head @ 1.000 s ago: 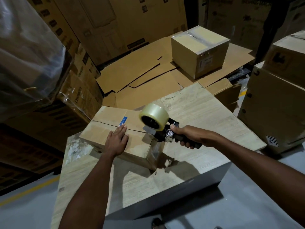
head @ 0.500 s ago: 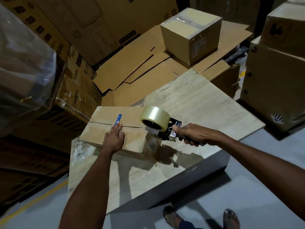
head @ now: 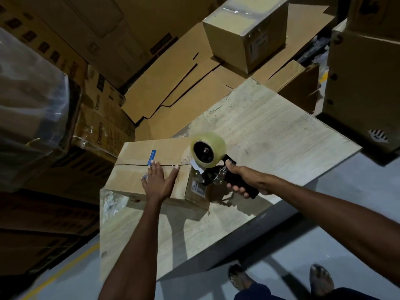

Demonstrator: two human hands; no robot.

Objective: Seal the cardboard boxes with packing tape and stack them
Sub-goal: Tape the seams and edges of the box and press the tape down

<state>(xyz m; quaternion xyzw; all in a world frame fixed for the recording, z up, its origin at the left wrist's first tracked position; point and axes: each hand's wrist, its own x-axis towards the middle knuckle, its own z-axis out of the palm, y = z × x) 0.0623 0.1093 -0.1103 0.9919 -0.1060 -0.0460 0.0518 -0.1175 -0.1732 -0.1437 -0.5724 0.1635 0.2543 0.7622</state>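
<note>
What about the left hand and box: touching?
Touching. Head view shows the left hand flat on the box top, fingertips at the flap seam.

The left hand (head: 159,182) lies flat on the box (head: 134,152), its fingers (head: 154,169) reaching the centre seam. The right hand (head: 242,178) grips the handle of the tape gun (head: 207,177), whose front end sits at the box's right edge. The box rests on the counter (head: 270,137); a taped box (head: 244,31) stands on flattened cardboard (head: 173,83) beyond.

Box (head: 129,178) on table's (head: 270,137) left; sealed box (head: 244,29) behind, seemingly on flattened cardboard (head: 173,83).
</note>
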